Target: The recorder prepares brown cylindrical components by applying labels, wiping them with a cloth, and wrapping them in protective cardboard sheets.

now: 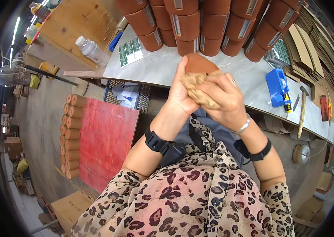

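Gripping terracotta piece (202,64) at upper centre: left hand (179,91) cupping its left side, fingers mostly hidden; right hand (226,90) bunching crumpled tan cloth (197,87) against it. Piece probably stiff, brittle, cloth soft; broad wall likely offering safer hold than edge. Terracotta pots (186,27) standing stacked along top; hammer (302,112) lying at right.

I am facing a grey marbled table (155,66) carrying stacked reddish-brown cylindrical pots (189,27), a green-and-white printed sheet (130,52) and a wooden-handled hammer (303,110).

No txt legible; green labels (130,51) too sm.
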`<state>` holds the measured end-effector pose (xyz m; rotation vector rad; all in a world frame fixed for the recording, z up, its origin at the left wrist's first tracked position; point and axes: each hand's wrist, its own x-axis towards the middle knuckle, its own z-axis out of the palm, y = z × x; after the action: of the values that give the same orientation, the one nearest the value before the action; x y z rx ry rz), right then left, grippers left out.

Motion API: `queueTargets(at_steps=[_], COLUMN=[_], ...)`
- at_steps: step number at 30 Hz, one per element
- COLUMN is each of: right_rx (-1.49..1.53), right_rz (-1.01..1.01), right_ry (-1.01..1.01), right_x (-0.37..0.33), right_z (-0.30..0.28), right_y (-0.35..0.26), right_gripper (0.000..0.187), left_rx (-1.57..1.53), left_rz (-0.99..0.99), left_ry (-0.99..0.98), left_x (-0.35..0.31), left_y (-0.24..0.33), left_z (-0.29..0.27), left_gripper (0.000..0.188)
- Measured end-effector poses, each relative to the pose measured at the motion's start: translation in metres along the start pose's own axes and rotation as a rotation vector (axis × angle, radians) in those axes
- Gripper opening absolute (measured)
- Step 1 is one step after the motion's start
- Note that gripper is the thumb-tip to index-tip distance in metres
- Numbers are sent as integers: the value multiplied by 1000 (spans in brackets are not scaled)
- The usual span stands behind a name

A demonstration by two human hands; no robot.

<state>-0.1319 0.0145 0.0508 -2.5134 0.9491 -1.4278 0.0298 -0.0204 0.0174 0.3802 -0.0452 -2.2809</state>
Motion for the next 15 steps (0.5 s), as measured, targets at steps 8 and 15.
queueTargets(at_steps=[8, 15], right_rx=[-6, -65], right_rz=[421, 519], right_ry=[-293, 102], right_x=[-63, -39], right_z=[-53, -59], right_y=[23, 32], right_gripper=[26, 22], left_rx=[51, 122], left_rz=[286, 179], left_ry=[120, -129], left_x=[-14, -18], left_y=[1, 2], left_z=[12, -2], left_gripper=[70, 66])
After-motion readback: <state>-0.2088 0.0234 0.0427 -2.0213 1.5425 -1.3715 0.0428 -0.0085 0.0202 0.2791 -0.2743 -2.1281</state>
